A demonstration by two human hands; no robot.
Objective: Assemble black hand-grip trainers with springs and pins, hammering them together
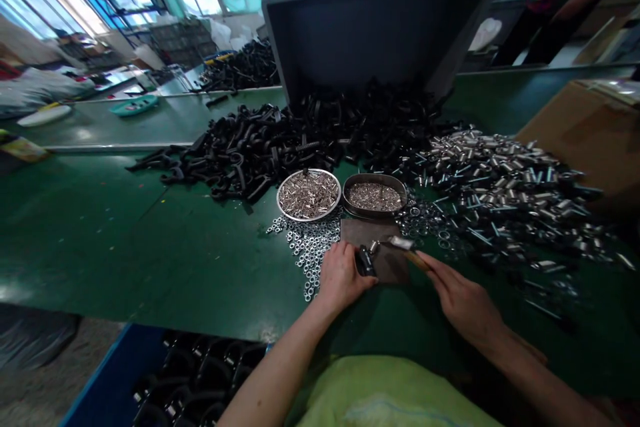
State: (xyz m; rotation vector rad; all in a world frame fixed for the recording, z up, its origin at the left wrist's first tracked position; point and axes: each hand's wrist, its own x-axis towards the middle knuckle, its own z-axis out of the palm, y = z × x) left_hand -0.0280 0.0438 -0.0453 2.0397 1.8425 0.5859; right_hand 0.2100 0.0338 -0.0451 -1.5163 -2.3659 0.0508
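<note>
My left hand (343, 275) is closed around a black plastic part (367, 261), steadying it on a flat brownish plate (395, 265). A small shiny metal piece (374, 247) shows at the far end of that part. In my right hand (465, 300) is a hammer (416, 258) with a wooden handle, its blurred metal head above the plate, just right of the black part. Whether the head touches anything I cannot tell. Many small nuts (313, 247) lie scattered beside my left hand.
Behind the plate stand a round dish (280, 203) of small metal pins and a dark oval tin (350, 208) of tiny metal pieces. Black parts (245, 153) spill from a tipped grey bin (370, 33). Metal-fitted parts (520, 193) heap at right near a cardboard box (590, 140).
</note>
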